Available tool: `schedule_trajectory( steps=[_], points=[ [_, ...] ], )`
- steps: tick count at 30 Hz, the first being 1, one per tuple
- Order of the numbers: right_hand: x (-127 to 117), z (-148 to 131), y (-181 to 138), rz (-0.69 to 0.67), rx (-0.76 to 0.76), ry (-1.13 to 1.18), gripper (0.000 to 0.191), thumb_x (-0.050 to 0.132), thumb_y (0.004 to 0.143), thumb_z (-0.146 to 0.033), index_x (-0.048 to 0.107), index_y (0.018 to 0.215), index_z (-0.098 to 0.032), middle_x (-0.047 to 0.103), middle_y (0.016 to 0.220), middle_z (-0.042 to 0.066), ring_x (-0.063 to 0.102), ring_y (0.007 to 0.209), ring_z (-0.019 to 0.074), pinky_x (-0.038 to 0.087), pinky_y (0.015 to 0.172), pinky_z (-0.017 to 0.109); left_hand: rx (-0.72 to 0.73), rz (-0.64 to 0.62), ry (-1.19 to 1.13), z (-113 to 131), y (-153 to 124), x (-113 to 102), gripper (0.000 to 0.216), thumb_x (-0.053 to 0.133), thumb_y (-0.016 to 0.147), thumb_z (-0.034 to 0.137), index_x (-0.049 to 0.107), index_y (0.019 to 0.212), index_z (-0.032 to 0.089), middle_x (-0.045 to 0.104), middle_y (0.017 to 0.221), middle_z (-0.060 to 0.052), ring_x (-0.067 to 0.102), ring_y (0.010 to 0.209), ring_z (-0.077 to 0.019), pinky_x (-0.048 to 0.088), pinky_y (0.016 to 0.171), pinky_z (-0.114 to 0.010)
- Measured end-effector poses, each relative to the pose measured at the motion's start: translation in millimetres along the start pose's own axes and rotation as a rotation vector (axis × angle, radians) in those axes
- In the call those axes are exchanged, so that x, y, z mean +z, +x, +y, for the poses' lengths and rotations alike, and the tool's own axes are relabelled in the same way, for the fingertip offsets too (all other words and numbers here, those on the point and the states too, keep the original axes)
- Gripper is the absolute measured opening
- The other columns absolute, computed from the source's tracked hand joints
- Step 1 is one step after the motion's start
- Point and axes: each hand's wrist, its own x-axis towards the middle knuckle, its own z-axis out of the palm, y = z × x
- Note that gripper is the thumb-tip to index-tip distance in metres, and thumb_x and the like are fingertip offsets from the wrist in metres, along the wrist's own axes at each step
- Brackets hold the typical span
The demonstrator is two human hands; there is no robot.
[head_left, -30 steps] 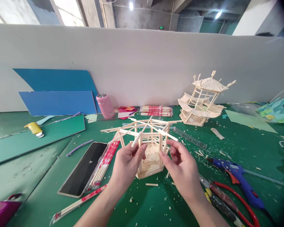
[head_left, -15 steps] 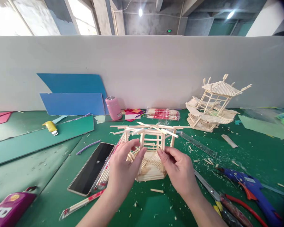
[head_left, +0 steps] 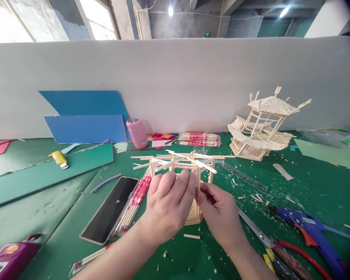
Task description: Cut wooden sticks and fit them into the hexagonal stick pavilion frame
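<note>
An unfinished pavilion model [head_left: 205, 163] of pale wooden sticks stands in front of me on the green table, its posts joined by crossing sticks at the top. My left hand [head_left: 170, 202] is closed in front of it, fingertips bunched at the right front post; what they pinch is hidden. Thumb and fingers of my right hand [head_left: 221, 212] grip the same post lower down, from the right. Both hands nearly touch and cover much of the model's base. One short loose stick [head_left: 191, 236] lies just in front.
At right are a blue glue gun [head_left: 306, 225], scissors [head_left: 259, 233] and a clear ruler [head_left: 245, 177]; behind them stands a taller stick pavilion [head_left: 261, 128]. A phone [head_left: 111, 210] and bagged sticks [head_left: 134, 206] lie left. A pink canister [head_left: 137, 133] stands at the back.
My left hand has moved right, from the left front post across to the right one, and its fingers have curled in. My right hand stays at the right post.
</note>
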Motion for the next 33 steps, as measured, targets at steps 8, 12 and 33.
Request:
schedule_trajectory(
  steps=[8,12,33],
  points=[
    [-0.8,-7.1,0.3,-0.016,0.022,0.003,0.035,0.046,0.084,-0.041,0.038,0.056,-0.021,0.043,0.06,-0.003,0.031,0.055,0.0114,0.024,0.049,0.026,0.032,0.007,-0.004,-4.2,5.3,0.6,0.025,0.041,0.085,0.009,0.064,0.093,0.009,0.071,0.084,-0.01,0.043,0.071,-0.0226,0.032,0.061,-0.035],
    [0.5,-4.3,0.0,0.015,-0.008,-0.001,0.034,0.045,0.085,-0.04,0.039,0.057,-0.021,0.043,0.06,-0.004,0.031,0.055,0.0111,0.026,0.049,0.025,0.034,-0.004,-0.017,-3.6,8.4,1.3,0.025,0.04,0.085,0.01,0.065,0.09,0.008,0.069,0.078,-0.01,0.042,0.069,-0.0225,0.032,0.059,-0.036],
    [1.9,1.7,0.7,0.054,-0.051,-0.036,0.031,0.046,0.084,-0.039,0.044,0.059,-0.02,0.048,0.06,-0.003,0.036,0.054,0.0107,0.029,0.049,0.025,0.049,-0.036,-0.037,0.0,15.6,-1.6,0.027,0.041,0.082,0.006,0.064,0.068,0.011,0.064,0.067,-0.01,0.043,0.065,-0.022,0.032,0.053,-0.034]
  ],
)
